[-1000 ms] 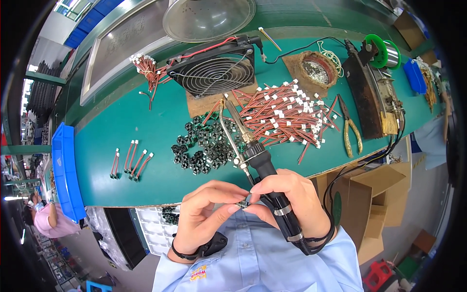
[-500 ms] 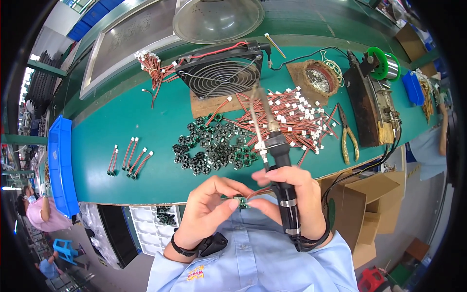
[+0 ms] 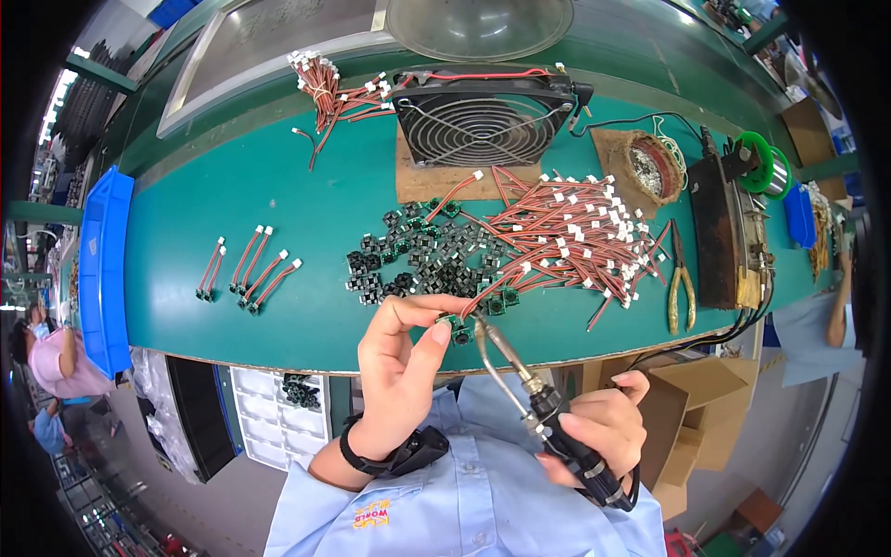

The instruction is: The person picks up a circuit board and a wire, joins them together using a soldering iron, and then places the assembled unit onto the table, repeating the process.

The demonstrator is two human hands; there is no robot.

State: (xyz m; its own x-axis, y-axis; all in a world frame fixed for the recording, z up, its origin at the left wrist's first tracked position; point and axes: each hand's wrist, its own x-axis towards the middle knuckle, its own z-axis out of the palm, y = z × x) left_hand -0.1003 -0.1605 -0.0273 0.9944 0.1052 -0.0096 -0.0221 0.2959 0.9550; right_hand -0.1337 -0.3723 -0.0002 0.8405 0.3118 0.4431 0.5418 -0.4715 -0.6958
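Note:
My left hand [image 3: 401, 357] pinches a small green circuit board [image 3: 457, 331] with a black part on it, just above the table's near edge. A red-and-black wire lead [image 3: 483, 295] runs from the board toward the wire pile; whether it is attached is hidden by my fingers. My right hand [image 3: 599, 432] is wrapped round a black soldering iron [image 3: 557, 415] with a thin metal tube alongside. Its tip points up and left and meets the board or wire ends, or hovers very close. Beyond my left hand lies a heap of small black-and-green boards [image 3: 432, 255].
A pile of wire leads with white plugs [image 3: 575, 227] lies beside pliers [image 3: 683, 288]. A black fan [image 3: 483, 125] stands behind. At right are a solder spool [image 3: 763, 167] and dark metal box [image 3: 719, 232]. Several wired boards [image 3: 251, 269] and a blue tray [image 3: 104, 269] are at left.
The soldering iron has swung down from upright, its tip now at the board. My left hand has moved slightly forward with the board, and my right hand has drawn away from it. The view has shifted.

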